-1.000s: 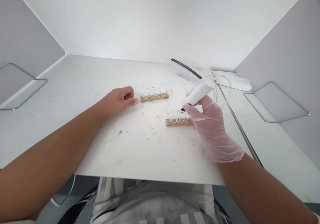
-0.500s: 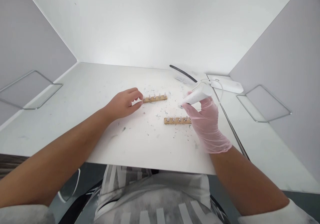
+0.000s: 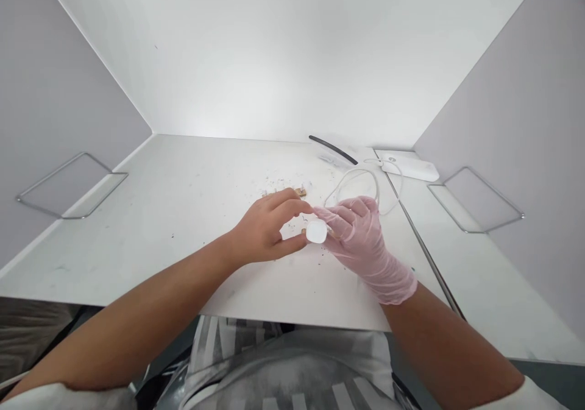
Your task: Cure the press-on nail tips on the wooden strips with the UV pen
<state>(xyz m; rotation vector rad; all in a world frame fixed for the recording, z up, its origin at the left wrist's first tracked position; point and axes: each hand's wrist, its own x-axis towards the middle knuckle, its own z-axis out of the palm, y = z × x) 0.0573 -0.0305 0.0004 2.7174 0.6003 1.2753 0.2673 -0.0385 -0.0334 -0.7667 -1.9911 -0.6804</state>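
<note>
In the pink-gloved fingers of my right hand [image 3: 359, 236] is a white corded handheld device [image 3: 316, 231], its rounded square end facing me. My bare left hand [image 3: 269, 224] is just left of it, index finger and thumb curved and apart. The thumb tip comes close to the device's edge; whether it touches is unclear. The front wooden strip is almost wholly hidden under the device and hands. Behind my left hand, part of the other wooden strip [image 3: 300, 192] with small clear pieces on it shows.
A white cable [image 3: 377, 184] loops behind my right hand. A white elongated unit [image 3: 409, 167] stands at the back right, and a dark curved bar [image 3: 333, 149] lies near the back wall. Small dark specks dot the white table [image 3: 183, 203]. Wire frames [image 3: 73, 184] stick out from both side walls.
My left hand has moved right and nearer, from the back strip to beside the device. My right hand has brought the device down and left over the front strip, turning its end toward me.
</note>
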